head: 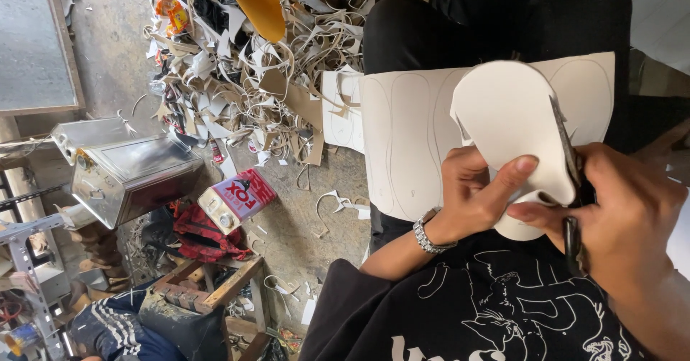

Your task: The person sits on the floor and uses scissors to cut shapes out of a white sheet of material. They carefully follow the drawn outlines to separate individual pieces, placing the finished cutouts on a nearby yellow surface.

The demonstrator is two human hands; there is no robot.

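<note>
Setting: a workshop with a bare concrete floor [287,210], seen from above by a seated person looking down at their lap.
Floor: a heap of pale offcuts [237,81], curled strips and scraps, lies near the person's knees; it looks like trimmings fallen from cutting.
Lap: a large cream sheet [410,145] rests across dark trousers, with sole-shaped outlines drawn on it side by side, likely guides for cutting.
Sole piece: a cream, sole-shaped cutout [507,127] with a rounded end, smooth and matte, curving upward off the sheet at its right edge, between the two hands.
Left hand [478,188]: closed on the lower edge of the sole piece, thumb pressed flat on top and fingers underneath, seemingly to steady and turn it. A metal wristwatch [429,233] sits on that wrist.
Right hand [625,210]: wrapped around the dark handles of scissors [568,160]; the blades lie along the piece's right edge, apparently following its outline.
Nearby: a metal box [133,174] and a red and white tin can [237,199] stand on the floor at the left, well apart from the hands, beside a rough wooden stool [208,285].
</note>
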